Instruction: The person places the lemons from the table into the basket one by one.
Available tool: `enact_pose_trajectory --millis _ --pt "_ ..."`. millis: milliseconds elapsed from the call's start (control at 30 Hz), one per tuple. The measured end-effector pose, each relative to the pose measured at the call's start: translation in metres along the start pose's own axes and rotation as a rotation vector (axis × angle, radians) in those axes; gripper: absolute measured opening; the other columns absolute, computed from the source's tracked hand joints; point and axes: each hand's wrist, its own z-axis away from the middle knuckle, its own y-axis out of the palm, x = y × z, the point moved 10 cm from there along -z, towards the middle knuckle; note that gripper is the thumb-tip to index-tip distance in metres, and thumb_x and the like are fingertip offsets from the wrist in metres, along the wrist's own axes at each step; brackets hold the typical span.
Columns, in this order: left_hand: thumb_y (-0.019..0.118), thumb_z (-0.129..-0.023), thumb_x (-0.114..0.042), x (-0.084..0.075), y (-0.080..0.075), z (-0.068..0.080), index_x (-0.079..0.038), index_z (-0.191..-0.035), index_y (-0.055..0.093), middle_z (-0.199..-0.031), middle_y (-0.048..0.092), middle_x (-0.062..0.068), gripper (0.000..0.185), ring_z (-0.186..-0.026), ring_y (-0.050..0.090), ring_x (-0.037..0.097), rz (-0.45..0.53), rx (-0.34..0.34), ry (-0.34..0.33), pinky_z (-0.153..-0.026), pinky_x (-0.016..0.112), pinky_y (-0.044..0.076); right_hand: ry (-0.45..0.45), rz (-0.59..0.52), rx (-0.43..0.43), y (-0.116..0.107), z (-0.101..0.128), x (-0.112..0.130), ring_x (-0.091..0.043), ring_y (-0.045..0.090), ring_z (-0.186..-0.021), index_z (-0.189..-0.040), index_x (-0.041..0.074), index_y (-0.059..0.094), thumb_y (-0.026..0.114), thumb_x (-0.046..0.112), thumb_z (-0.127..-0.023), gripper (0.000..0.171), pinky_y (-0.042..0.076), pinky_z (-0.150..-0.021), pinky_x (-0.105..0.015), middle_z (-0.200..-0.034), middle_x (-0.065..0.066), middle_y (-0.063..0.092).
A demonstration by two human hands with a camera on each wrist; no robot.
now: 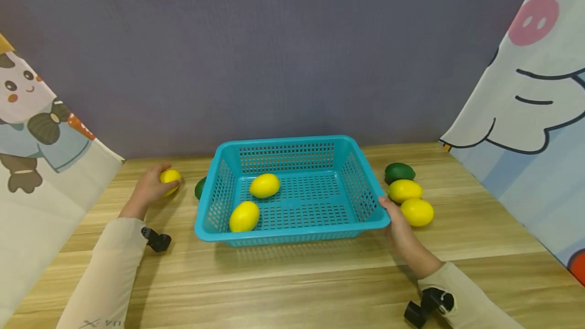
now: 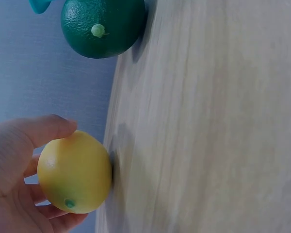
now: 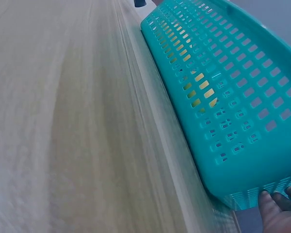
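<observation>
My left hand [image 1: 153, 185] curls round a yellow lemon [image 1: 171, 178] resting on the wooden table left of the teal plastic basket [image 1: 292, 225]. In the left wrist view my thumb and fingers [image 2: 36, 131] wrap that lemon [image 2: 75, 177], with a dark green fruit [image 2: 103, 26] lying beyond it. My right hand [image 1: 394, 215] grips the basket's front right corner, and its fingertips [image 3: 277, 214] show under the basket's rim [image 3: 233, 97]. Two lemons [image 1: 264, 185] [image 1: 244, 216] lie inside the basket.
A green fruit [image 1: 200, 188] sits half hidden behind the basket's left wall. Right of the basket lie another green fruit [image 1: 399, 172] and two lemons [image 1: 404, 190] [image 1: 417, 211]. Printed cloths [image 1: 41, 166] [image 1: 530, 116] hang at both sides, with a grey wall behind.
</observation>
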Motion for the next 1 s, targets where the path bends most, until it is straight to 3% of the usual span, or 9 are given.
enact_pose_trajectory --millis 267,467,600,1000 --pt "0.060 -0.090 -0.016 0.004 0.001 0.001 0.015 -0.136 0.032 -0.133 0.034 0.040 0.062 -0.115 0.038 0.052 -0.025 0.010 -0.019 -0.096 0.062 0.031 -0.022 0.002 0.020 0.000 -0.001 -0.004 -0.003 0.050 -0.108 -0.143 0.007 0.023 0.019 0.039 -0.104 0.051 0.045 -0.088 -0.023 -0.123 0.007 0.047" --pt "0.061 -0.089 -0.016 0.004 0.001 0.001 0.015 -0.135 0.034 -0.133 0.034 0.040 0.062 -0.115 0.038 0.052 -0.035 -0.003 -0.026 -0.095 0.062 0.031 -0.031 -0.084 0.028 0.011 0.011 0.020 -0.001 0.053 -0.101 -0.139 0.005 0.028 0.022 0.032 -0.104 0.044 0.047 -0.084 -0.021 -0.116 0.009 0.052" --pt "0.062 -0.089 -0.015 0.004 0.000 0.003 0.014 -0.135 0.035 -0.133 0.035 0.040 0.061 -0.114 0.039 0.051 -0.037 -0.014 -0.030 -0.094 0.062 0.032 -0.063 -0.116 0.063 0.020 0.021 0.038 0.001 0.053 -0.100 -0.138 0.006 0.030 0.032 0.039 -0.101 0.049 0.046 -0.083 -0.019 -0.114 0.011 0.051" --pt "0.061 -0.089 -0.019 -0.002 -0.005 0.006 0.013 -0.135 0.036 -0.132 0.037 0.039 0.061 -0.113 0.040 0.051 -0.042 -0.005 -0.035 -0.093 0.061 0.033 -0.003 -0.125 0.043 0.021 0.019 0.036 0.001 0.048 -0.104 -0.146 -0.002 0.014 0.021 0.028 -0.104 0.052 0.044 -0.085 -0.016 -0.120 0.009 0.045"
